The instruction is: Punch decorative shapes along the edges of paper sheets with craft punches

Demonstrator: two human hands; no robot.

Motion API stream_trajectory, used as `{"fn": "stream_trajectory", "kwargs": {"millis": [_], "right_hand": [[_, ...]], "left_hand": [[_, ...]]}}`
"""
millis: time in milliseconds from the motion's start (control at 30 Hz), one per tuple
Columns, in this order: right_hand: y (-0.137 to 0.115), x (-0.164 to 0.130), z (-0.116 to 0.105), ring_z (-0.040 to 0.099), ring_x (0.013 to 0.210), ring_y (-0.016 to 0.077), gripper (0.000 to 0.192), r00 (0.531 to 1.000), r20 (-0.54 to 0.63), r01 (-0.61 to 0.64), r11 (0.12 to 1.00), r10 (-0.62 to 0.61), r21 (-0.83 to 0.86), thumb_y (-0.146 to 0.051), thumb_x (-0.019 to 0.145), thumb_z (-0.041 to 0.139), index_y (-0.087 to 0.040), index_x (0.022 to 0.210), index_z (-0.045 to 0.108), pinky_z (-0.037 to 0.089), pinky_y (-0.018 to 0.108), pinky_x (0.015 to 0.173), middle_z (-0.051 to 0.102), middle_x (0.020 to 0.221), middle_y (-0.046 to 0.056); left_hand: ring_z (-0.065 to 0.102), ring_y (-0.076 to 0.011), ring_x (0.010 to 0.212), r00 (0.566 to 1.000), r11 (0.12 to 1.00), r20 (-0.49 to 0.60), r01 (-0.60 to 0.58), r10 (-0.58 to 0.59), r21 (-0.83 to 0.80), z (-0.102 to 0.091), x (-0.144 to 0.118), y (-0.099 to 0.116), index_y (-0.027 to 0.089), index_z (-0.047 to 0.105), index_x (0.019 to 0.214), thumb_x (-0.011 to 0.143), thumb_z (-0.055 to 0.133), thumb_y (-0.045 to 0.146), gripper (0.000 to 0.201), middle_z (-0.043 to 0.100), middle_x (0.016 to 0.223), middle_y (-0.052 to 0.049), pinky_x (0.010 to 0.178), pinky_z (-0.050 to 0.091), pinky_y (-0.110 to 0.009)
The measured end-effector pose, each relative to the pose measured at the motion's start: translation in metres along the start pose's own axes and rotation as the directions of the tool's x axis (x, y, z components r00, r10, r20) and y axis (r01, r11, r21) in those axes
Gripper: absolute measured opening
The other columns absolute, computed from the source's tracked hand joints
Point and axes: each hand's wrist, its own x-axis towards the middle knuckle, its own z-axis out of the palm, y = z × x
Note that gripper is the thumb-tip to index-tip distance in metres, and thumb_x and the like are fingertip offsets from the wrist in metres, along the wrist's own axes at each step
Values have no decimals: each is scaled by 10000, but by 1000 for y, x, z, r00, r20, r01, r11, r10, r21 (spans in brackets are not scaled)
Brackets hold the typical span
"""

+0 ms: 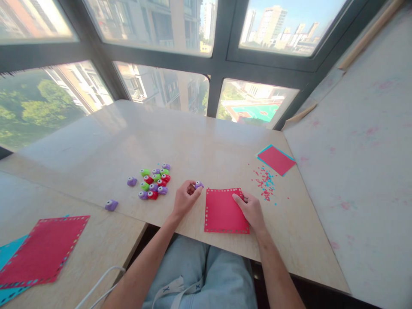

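Observation:
My left hand (186, 198) grips a small purple craft punch (199, 184) between thumb and fingers, just left of the paper's top corner. A square of red paper (222, 212) is held at its right edge by my right hand (252, 210), thumb on top and fingers underneath. Small holes run along the paper's top, left and bottom edges; my hand covers part of the right edge. To the left stands a cluster of several purple, green and red craft punches (153, 186). Two purple punches lie apart from it, one (131, 181) nearer and one (111, 205) farther left.
Red and blue punched-out bits (265, 182) are scattered on the right, below a stack of red and blue paper (276, 159). Punched red sheets (48, 249) over blue ones lie at far left, near a white cable (99, 281). Windows and a papered wall (360, 171) border the table.

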Motion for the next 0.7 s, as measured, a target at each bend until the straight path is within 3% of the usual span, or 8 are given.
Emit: {"fn": "stream_trajectory", "kwargs": {"millis": [100,200,300,400,467,600,700], "right_hand": [[1,1,2,405,539,148,389,976,-212,-51,998,41,-42,-537,804,542,-211,599,491,315,279,545,450,536,-34],[4,0,3,381,523,147,371,862,-498,-127,992,98,-24,-521,803,527,-228,594,438,315,284,549,397,519,-49],[7,-4,3,400,533,153,348,792,-597,-150,989,125,8,-512,802,529,-227,619,450,332,286,564,436,545,-41],[7,-8,2,413,542,155,350,811,-568,-149,988,141,33,-512,802,544,-227,621,452,336,283,564,461,560,-34],[5,-11,2,414,538,154,361,850,-508,-135,990,140,47,-520,799,559,-230,615,445,334,277,552,458,550,-37],[2,-6,2,461,554,169,340,953,-286,-85,994,103,75,-513,813,552,-213,655,535,356,277,546,523,566,-16],[7,7,0,522,590,193,306,982,-153,-103,992,113,70,-487,776,581,-197,679,597,377,290,558,597,614,15]], "left_hand": [[446,-101,517,1000,1000,3,-6,6,-11,-1,-1,0,167,591,871,786,648,413,266,495,587,48,466,359,-190],[444,-100,524,1000,1000,0,-9,9,-10,-2,-2,-1,166,595,866,790,650,417,268,498,590,46,467,366,-188],[455,-102,532,1000,1000,-6,-4,4,-5,-2,-2,-1,165,599,874,790,653,426,279,506,597,43,469,375,-187],[455,-102,531,1000,1000,-4,0,0,-5,-2,-2,0,165,597,876,790,653,435,289,499,600,45,471,382,-188],[454,-101,531,1000,1000,-3,2,-2,-6,-2,-2,1,166,595,876,791,654,439,292,492,602,48,474,386,-190],[456,-102,526,1000,1000,-2,3,-3,-4,-2,-2,1,172,598,882,795,651,452,298,483,600,52,473,392,-193],[465,-106,532,1000,1000,-1,4,-4,-3,-2,-2,1,170,603,898,800,648,453,303,486,599,49,473,394,-192]]}}
